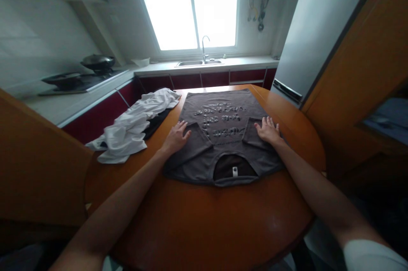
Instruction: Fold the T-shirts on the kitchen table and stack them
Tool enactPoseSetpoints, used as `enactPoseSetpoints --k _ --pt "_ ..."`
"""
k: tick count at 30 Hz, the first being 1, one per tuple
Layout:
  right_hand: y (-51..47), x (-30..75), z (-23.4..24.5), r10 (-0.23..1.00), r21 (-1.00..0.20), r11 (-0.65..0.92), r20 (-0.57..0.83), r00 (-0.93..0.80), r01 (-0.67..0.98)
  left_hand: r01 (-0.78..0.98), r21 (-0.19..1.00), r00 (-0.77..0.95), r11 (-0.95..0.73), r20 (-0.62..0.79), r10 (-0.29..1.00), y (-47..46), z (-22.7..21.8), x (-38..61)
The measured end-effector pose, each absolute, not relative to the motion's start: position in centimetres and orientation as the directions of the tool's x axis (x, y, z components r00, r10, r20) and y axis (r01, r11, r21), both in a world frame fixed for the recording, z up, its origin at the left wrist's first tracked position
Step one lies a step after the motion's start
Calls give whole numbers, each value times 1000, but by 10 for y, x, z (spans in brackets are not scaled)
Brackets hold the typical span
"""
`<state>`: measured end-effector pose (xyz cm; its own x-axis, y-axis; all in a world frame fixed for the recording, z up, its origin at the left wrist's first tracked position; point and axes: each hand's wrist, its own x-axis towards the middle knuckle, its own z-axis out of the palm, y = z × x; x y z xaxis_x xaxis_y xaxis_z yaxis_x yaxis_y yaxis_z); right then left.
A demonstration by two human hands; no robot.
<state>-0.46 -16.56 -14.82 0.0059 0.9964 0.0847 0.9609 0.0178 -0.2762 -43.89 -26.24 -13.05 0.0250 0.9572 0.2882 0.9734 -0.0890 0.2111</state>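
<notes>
A grey T-shirt (219, 135) with printed lettering lies flat on the round wooden table (204, 220), its collar toward me and both sleeves folded inward. My left hand (176, 137) rests flat at the shirt's left edge with its fingers spread on the folded sleeve. My right hand (268, 129) lies flat on the right folded sleeve, fingers stretched out. Neither hand holds anything.
A heap of white cloth (134, 128) over a dark garment (156, 124) lies on the table's left side. Beyond stand a counter with a sink (194, 63), a stove with a wok (97, 62), and a fridge (312, 37) at the right.
</notes>
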Motion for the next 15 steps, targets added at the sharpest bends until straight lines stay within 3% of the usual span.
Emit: enactPoseSetpoints --k 7,11,15 --pt "-160 6 -152 999 -205 -43 -11 41 978 994 104 39 -45 55 998 -273 -134 -424" --pt "-168 -3 -144 997 -224 -6 75 24 974 995 80 55 -63 102 993 -276 -128 -422" --pt "-186 -29 -137 972 -235 185 190 -142 954 970 132 173 -203 208 963 -283 -119 -405"
